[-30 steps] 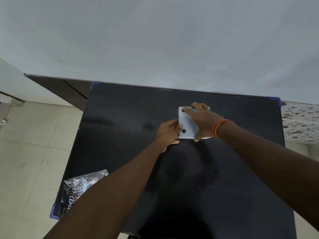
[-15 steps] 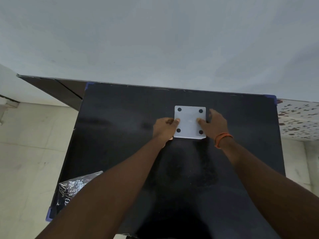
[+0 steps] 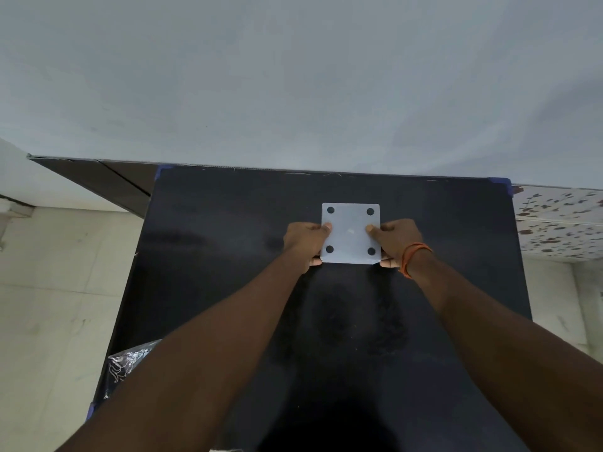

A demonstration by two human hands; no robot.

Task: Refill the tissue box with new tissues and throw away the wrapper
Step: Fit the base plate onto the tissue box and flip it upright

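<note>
A white square tissue box [image 3: 350, 233] rests on the black table [image 3: 228, 249] with its underside up, showing a flat white panel with a black round foot at each corner. My left hand [image 3: 305, 241] grips its left side, thumb on the top face. My right hand [image 3: 396, 241], with an orange band at the wrist, grips its right side the same way. A shiny printed wrapper [image 3: 127, 367] lies at the table's near left edge, partly hidden behind my left forearm. No loose tissues are visible.
The table stands against a plain pale wall [image 3: 293, 76]. Light floor tiles [image 3: 58, 305] lie to the left, and a speckled surface [image 3: 561, 223] is to the right. A dark panel [image 3: 107, 181] leans behind the table's far left corner.
My right hand came off the top of the box and went to its right side. Both hands now hold the box by its sides, with the whole panel uncovered.
</note>
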